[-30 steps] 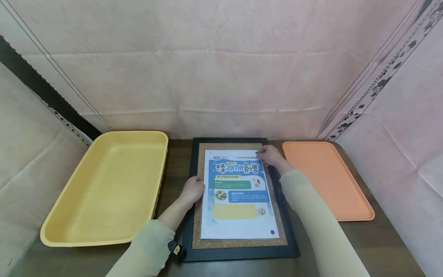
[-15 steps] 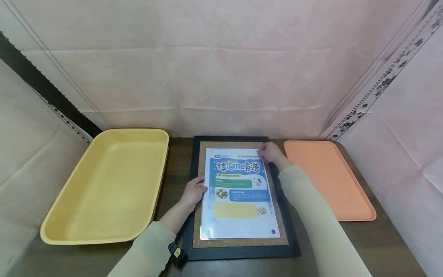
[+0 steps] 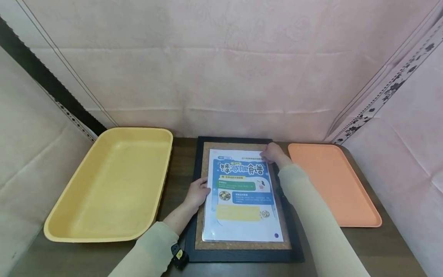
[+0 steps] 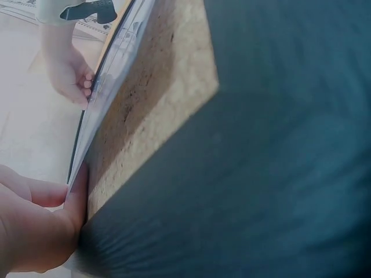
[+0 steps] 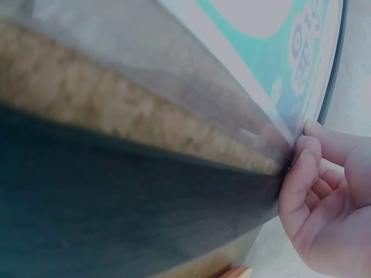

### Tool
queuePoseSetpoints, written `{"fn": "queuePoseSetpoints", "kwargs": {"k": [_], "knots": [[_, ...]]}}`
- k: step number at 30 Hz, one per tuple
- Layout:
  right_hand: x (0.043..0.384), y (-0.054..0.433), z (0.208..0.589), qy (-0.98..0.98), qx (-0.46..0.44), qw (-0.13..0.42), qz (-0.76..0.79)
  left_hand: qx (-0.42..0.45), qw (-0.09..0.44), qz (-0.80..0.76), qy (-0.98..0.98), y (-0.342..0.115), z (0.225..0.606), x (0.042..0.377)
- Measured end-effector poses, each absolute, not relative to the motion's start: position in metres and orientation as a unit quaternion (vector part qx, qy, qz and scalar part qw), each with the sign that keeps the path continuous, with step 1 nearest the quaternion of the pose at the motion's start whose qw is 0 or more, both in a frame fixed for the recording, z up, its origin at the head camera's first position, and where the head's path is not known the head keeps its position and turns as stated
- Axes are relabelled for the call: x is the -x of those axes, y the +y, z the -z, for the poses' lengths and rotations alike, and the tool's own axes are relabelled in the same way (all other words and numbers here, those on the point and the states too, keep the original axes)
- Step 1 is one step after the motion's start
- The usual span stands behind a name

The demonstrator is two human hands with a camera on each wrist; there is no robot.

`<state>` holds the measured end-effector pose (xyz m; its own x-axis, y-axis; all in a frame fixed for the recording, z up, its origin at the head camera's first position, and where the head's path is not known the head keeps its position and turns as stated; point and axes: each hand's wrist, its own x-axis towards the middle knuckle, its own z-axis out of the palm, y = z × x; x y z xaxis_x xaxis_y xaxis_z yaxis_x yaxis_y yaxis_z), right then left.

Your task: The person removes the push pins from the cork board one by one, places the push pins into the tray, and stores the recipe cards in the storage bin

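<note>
A printed sheet point(image 3: 242, 227), glossy like laminate, with blue, green and yellow blocks and a purple dot, lies over a dark-framed cork board point(image 3: 225, 245). My left hand point(image 3: 196, 195) pinches the sheet's left edge about halfway down; in the left wrist view its thumb and finger point(image 4: 75, 200) meet on that edge, which stands raised off the cork. At the top right corner, my right hand point(image 3: 275, 154) pinches the sheet between thumb and fingertips point(image 5: 307, 145). That corner is partly hidden by the fingers.
On the left sits a deep yellow tray point(image 3: 110, 184), close to the left forearm. An orange tray point(image 3: 328, 181) lies to the right, partly behind the right sleeve. A pale patterned cloth point(image 3: 221, 84) hangs behind the brown table point(image 3: 377, 254).
The left fingers have shifted a little and now show extended along the sheet's edge. A dark green spot at the right fingertips is no longer visible. The head view has tilted slightly.
</note>
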<state>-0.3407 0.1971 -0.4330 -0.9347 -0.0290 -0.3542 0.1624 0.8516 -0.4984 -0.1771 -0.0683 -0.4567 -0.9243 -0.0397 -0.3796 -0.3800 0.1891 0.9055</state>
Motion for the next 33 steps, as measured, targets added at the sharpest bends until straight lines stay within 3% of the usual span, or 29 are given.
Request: {"fn": "queuePoseSetpoints", "kwargs": {"k": [33], "knots": [[0.3455, 0.2021, 0.4285, 0.928, -0.046, 0.216, 0.301, 0.162, 0.133, -0.615, 0.76, -0.0655, 0.4549, 0.1793]]}}
